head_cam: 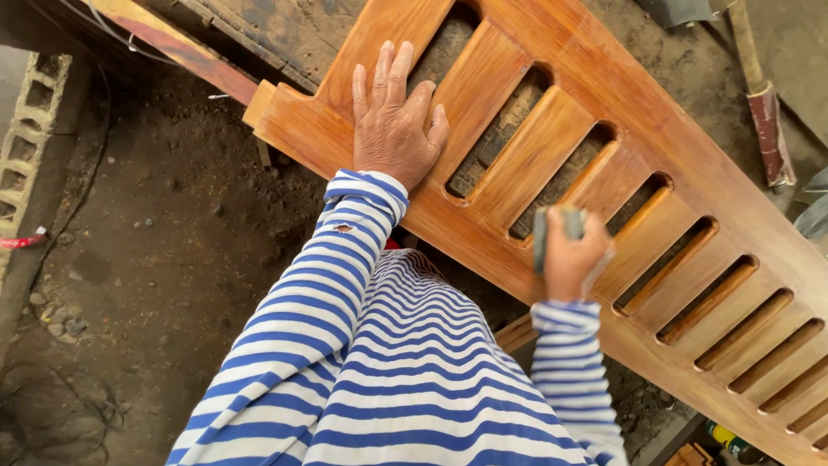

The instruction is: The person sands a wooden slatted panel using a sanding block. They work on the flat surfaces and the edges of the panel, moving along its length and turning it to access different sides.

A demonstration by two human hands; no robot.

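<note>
Slatted wooden panel, left hand flat, right hand gripping grey sanding pad

Woodworking workshop: varnished slatted wooden frame, dirt floor, scrap timber.

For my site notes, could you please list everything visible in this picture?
slatted wooden panel: one, orange-brown, glossy, running diagonally across the view.
grey sanding pad: one, on the panel's lower rail.
long-handled tool: one, dark red and tan, upper right.
plank: one, reddish-brown, upper left.
pierced block: one, pale, left edge.
dirt floor: dark brown.
striped sleeves: two, blue and white.
left hand: flat on the panel, fingers spread.
right hand: grip closed around the sanding pad.
</note>
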